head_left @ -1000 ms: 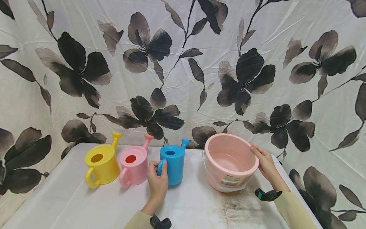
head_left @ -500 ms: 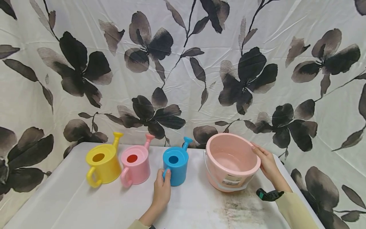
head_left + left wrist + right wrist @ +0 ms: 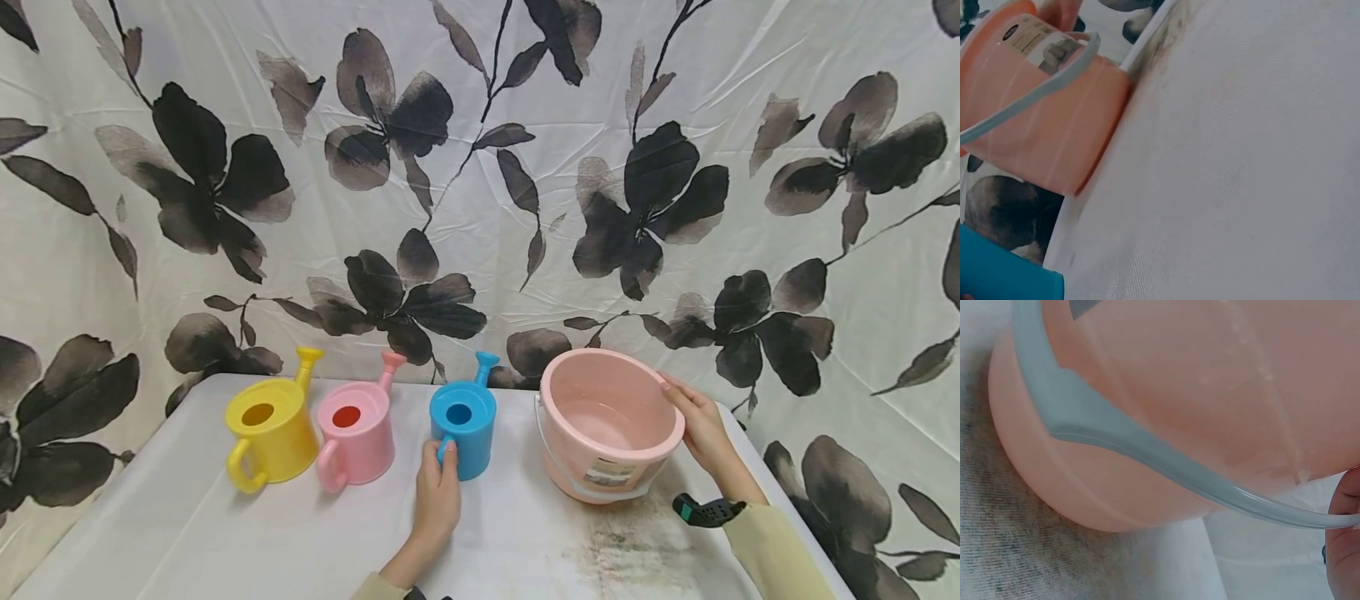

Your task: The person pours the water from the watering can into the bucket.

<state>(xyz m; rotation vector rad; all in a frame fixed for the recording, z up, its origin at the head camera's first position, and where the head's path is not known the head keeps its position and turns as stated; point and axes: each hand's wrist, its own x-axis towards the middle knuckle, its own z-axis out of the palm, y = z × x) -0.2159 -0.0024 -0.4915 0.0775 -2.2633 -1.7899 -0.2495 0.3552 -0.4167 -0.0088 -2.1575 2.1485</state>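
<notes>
In the head view my left hand (image 3: 438, 492) grips the handle of a blue watering can (image 3: 474, 450), which stands upright with its spout pointing away. The can's lower body (image 3: 1004, 272) shows at the bottom left corner of the left wrist view. My right hand (image 3: 699, 421) holds the rim of a pale pink bucket (image 3: 558, 446) at its right side. The bucket tilts a little, its mouth turned toward the right. Its light grey bail handle (image 3: 1129, 444) hangs down in front, and a label (image 3: 609, 472) is on its wall.
Left of the blue can stand a pink watering can (image 3: 367, 450) and a yellow watering can (image 3: 285, 446), handles toward me. A white table (image 3: 225, 542) carries everything, with a dark stain (image 3: 630, 546) before the bucket. Behind hangs a floral cloth (image 3: 480, 208).
My left hand has moved right and slightly away from me with the blue watering can, nearer the bucket. The right hand and the bucket keep their place.
</notes>
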